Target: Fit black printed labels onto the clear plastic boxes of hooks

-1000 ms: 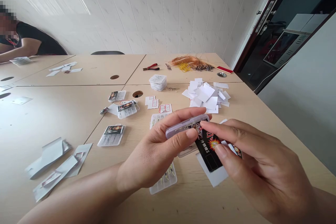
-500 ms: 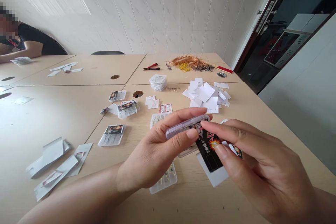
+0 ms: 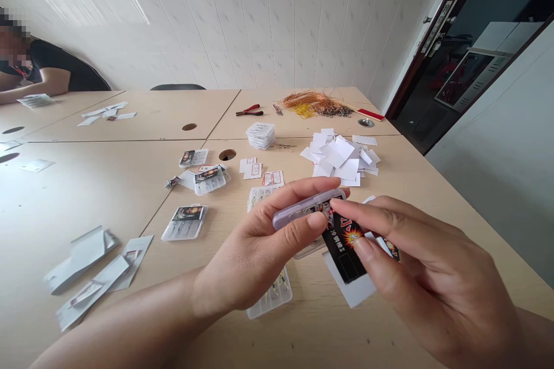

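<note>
**Plastic case (image 3: 298, 210) up in left hand (image 3: 246, 248), black label (image 3: 346, 256) at its edge**

Wood-look table (image 3: 116, 184) underneath everything. Heap of white slips (image 3: 340, 155) beyond the hands.

Left hand is wrapped around the case, thumb on the near side, fingers behind the far edge. Right hand (image 3: 441, 277) has a narrow pinch, thumb and index finger on the label.

Case is tilted, held above the table, higher than another clear case (image 3: 277, 297) lying below the left wrist. Labelled cases (image 3: 182, 232) sit off to the left, with similar black strips on them.

Label's upper end meets the case beside the left thumb; lower end slants away over a white piece (image 3: 362, 294), maybe backing. Can't tell whether any of the label is stuck down.

Step in hand, judging by this: lining the label up on the case. Next move likely calls for a steady left hold, edges squared, then light fingertip pressure from the touching end outward, so it doesn't crease.
</note>
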Demonstrator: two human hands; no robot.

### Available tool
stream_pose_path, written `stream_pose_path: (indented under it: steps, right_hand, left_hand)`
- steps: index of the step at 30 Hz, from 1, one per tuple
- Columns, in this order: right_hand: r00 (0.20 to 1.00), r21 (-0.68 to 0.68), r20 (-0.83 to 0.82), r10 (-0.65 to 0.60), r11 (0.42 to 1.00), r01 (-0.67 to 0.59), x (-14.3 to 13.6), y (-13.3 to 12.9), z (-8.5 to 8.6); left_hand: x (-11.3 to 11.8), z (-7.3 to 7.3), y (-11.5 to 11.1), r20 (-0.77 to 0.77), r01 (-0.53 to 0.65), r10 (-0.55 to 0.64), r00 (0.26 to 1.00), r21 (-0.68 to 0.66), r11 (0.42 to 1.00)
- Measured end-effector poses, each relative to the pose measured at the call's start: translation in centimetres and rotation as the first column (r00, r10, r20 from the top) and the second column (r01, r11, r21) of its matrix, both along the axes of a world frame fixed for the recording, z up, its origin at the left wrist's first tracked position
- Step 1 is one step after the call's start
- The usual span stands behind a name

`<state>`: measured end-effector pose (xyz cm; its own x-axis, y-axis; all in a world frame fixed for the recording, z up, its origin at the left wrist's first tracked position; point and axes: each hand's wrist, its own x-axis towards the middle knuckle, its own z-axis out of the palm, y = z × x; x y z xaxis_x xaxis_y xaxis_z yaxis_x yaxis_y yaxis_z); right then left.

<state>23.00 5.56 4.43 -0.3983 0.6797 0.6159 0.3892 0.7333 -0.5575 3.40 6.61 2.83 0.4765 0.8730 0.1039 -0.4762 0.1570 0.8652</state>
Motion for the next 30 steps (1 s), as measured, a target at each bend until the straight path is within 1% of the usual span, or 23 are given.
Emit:
stream_pose_path:
  steps: [5, 10, 15, 20, 23, 25, 30]
  right_hand:
    - [1.000, -0.025, -0.016, 0.005, 1.000, -0.005, -0.1, 0.1, 0.2]
    - [1.000, -0.021, -0.019, -0.014, 1.000, 0.014, -0.2, -0.1, 0.4]
    - [0.999, -0.018, -0.004, -0.036, 0.999, 0.036, -0.2, -0.3, 0.3]
    - [0.999, -0.032, 0.008, -0.037, 0.999, 0.037, 0.0, -0.3, 0.2]
    - [1.000, -0.068, 0.015, -0.014, 0.998, 0.015, 0.3, -0.3, 0.2]
    - [1.000, -0.104, 0.004, -0.020, 0.994, 0.020, 0.4, -0.3, 0.2]
    - [0.997, -0.144, -0.058, -0.040, 0.989, 0.031, 0.4, -0.1, -0.1]
  left_hand:
    - [0.0, 0.2, -0.2, -0.019, -0.018, 0.017, 1.000, -0.022, 1.000]
    - [-0.1, 0.2, -0.2, -0.027, -0.019, 0.019, 0.999, -0.019, 1.000]
    - [-0.1, 0.2, -0.2, -0.054, -0.055, 0.054, 0.997, -0.014, 0.998]
    - [0.2, 0.4, -0.3, -0.022, -0.091, 0.091, 0.996, -0.034, 0.995]
    - [0.4, 0.7, -0.3, 0.029, -0.101, 0.104, 0.994, -0.092, 0.991]
    - [0.5, 1.0, -0.3, 0.061, -0.113, 0.124, 0.990, -0.152, 0.982]
    - [0.5, 1.6, -0.2, 0.065, -0.177, 0.201, 0.977, -0.271, 0.946]
